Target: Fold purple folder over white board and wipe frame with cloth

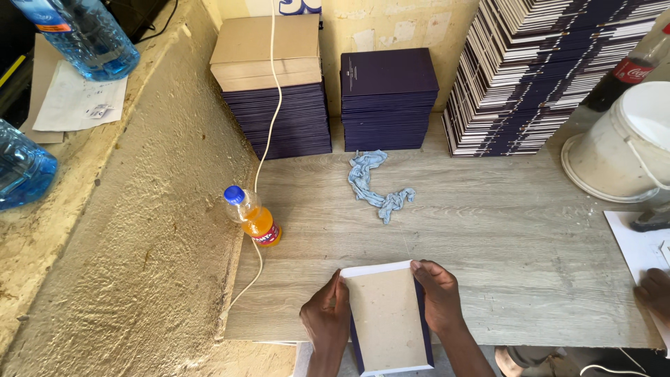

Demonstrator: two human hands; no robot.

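While both hands (328, 318) (438, 297) grip a book block (386, 318) (fingers closed), bottle (252, 216) half-full of orange drink.

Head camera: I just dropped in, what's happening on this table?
A person holds a dark-blue-edged booklet with a beige board face at the near edge of the grey wooden table, left hand and right hand gripping its sides. A crumpled light blue rag and an orange soda bottle lie beyond. Stacks of dark blue covers line the wall.
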